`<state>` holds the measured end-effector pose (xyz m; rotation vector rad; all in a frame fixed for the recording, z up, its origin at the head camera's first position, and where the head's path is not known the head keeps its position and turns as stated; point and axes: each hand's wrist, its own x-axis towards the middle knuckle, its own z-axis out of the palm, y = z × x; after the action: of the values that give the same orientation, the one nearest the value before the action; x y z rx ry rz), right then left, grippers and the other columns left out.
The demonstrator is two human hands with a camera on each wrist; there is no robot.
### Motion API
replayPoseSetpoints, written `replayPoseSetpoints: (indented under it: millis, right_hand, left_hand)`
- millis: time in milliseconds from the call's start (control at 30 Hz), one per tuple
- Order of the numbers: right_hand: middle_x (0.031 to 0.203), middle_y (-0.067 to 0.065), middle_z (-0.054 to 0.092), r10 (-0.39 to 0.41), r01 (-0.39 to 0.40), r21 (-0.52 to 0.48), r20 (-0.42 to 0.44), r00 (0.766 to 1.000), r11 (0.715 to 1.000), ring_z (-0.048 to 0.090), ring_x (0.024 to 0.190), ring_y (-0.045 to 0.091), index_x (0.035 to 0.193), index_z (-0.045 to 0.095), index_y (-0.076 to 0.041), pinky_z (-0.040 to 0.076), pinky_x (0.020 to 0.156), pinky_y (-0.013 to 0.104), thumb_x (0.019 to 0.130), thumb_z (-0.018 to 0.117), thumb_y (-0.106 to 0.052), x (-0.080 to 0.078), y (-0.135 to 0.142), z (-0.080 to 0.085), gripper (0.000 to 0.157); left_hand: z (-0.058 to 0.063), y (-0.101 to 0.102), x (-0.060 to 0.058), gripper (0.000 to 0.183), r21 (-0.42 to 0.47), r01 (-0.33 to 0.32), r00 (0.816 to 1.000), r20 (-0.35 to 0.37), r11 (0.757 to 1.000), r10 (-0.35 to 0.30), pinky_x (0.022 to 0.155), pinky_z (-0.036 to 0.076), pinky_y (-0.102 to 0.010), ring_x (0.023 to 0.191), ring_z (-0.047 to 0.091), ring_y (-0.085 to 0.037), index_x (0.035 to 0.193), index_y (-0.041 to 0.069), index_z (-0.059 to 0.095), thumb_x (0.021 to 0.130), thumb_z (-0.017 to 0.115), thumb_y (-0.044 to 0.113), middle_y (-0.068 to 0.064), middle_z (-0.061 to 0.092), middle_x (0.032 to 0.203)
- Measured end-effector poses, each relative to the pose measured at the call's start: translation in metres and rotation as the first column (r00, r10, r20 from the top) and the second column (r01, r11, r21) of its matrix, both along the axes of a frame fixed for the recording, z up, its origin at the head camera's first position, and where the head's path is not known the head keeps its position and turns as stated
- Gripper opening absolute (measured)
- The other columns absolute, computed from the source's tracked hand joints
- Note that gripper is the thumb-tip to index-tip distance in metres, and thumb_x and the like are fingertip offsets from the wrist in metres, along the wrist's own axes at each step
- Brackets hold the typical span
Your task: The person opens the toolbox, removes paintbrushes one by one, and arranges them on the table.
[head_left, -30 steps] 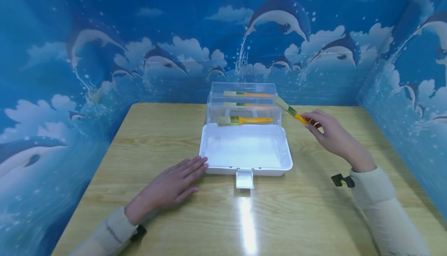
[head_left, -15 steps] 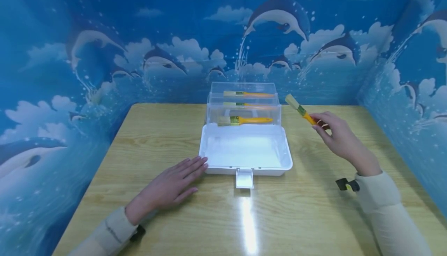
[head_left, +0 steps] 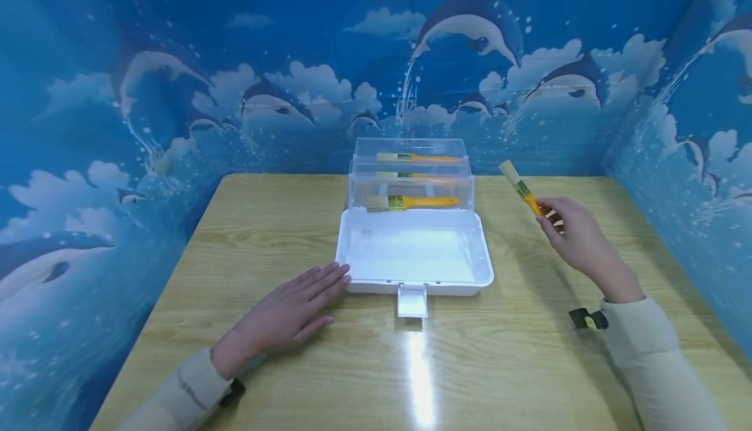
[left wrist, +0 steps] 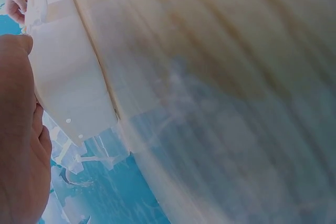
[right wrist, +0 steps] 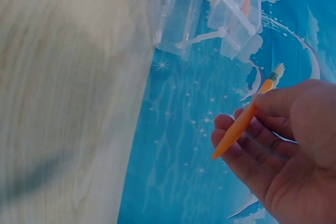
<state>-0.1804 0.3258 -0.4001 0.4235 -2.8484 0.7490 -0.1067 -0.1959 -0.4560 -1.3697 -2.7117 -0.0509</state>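
Observation:
In the head view a white box [head_left: 414,248] lies opened out, with its clear tiered trays [head_left: 461,183] raised at the back. Three orange-handled paintbrushes lie in those tiers, the lowest paintbrush [head_left: 425,202] being the widest. My left hand [head_left: 282,313] rests with straight fingers, their tips touching the box's front left corner. To the right of the box, my right hand [head_left: 578,238] pinches another paintbrush [head_left: 519,186] by its orange handle, bristles up and to the left. In the right wrist view the handle [right wrist: 241,124] lies between thumb and fingers.
The box stands on a wood-grain table [head_left: 282,222], its white latch [head_left: 412,300] hanging at the front. A blue dolphin-print backdrop [head_left: 305,46] encloses the back and sides. Shiny light reflects off the table's front.
My right hand has moved to the right with the paintbrush, away from the clear trays. The left hand stays at the box corner.

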Motion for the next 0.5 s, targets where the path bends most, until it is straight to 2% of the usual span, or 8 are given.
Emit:
replayPoseSetpoints:
  millis: [300,400,500]
  right_hand:
    - [0.119,0.032,0.057,-0.02,0.019,0.015,0.069,0.997,1.0,0.064,0.098,0.042,0.136,0.051,0.015,0.06,0.078,0.057,0.103,0.055,-0.002,-0.004,0.005,-0.011,0.037]
    - [0.119,0.033,0.057,-0.027,0.025,0.019,0.094,0.995,0.999,0.064,0.098,0.042,0.136,0.05,0.016,0.06,0.079,0.057,0.104,0.054,-0.003,-0.005,0.005,-0.014,0.038]
    - [0.118,0.033,0.057,-0.042,0.038,0.034,0.11,0.993,0.999,0.064,0.097,0.042,0.136,0.05,0.016,0.06,0.078,0.056,0.103,0.055,-0.004,-0.006,0.005,-0.018,0.039]
  left_hand:
    - [0.0,-0.001,0.001,0.068,0.004,-0.001,1.0,0.01,1.0,0.001,0.127,0.023,-0.042,0.157,0.017,-0.023,0.163,0.011,0.019,0.108,0.044,0.042,-0.005,0.014,0.171]
    - [0.0,0.0,0.0,0.069,0.012,0.004,1.0,0.008,1.0,-0.004,0.128,0.02,-0.04,0.157,0.018,-0.023,0.163,0.01,0.02,0.107,0.047,0.04,-0.005,0.014,0.171]
    - [0.001,0.0,0.0,0.069,0.012,0.004,1.0,0.009,1.0,-0.004,0.13,0.013,-0.036,0.157,0.018,-0.023,0.163,0.011,0.019,0.107,0.048,0.04,-0.004,0.014,0.171]
